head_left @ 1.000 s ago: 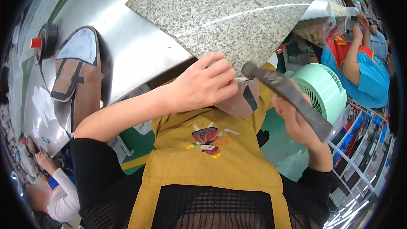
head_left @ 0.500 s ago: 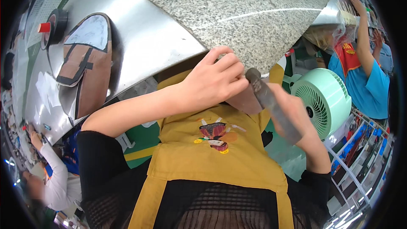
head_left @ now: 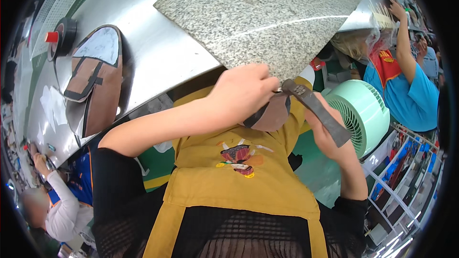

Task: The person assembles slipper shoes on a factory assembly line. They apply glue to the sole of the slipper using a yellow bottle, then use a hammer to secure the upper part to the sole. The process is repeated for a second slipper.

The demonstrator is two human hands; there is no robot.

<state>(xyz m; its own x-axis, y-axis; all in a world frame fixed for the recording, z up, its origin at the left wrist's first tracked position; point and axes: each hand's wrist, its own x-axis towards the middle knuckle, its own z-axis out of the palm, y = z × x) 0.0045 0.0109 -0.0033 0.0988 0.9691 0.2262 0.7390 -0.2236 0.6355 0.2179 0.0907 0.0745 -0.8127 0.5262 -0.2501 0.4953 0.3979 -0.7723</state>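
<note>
My left hand is closed at the near corner of the speckled stone slab, its fingertips pinching a brown piece with black edging that looks like a shoe upper. Part of that piece hangs below the fingers over my mustard apron. In my right hand is a dark metal hammer, fingers wrapped around it. Its head end lies just right of my left fingertips, beside the slab's corner. Whether it touches the piece I cannot tell.
Left on the metal table lie stacked brown uppers with black straps, and a black tape roll with a red-capped item. A mint-green fan stands right, near a wire rack. Other people work at both sides.
My left fingers have curled in closer together, and more of the brown piece's black edge shows. The hammer, blurred before, is sharper and tilts flatter. The view has shifted slightly.
</note>
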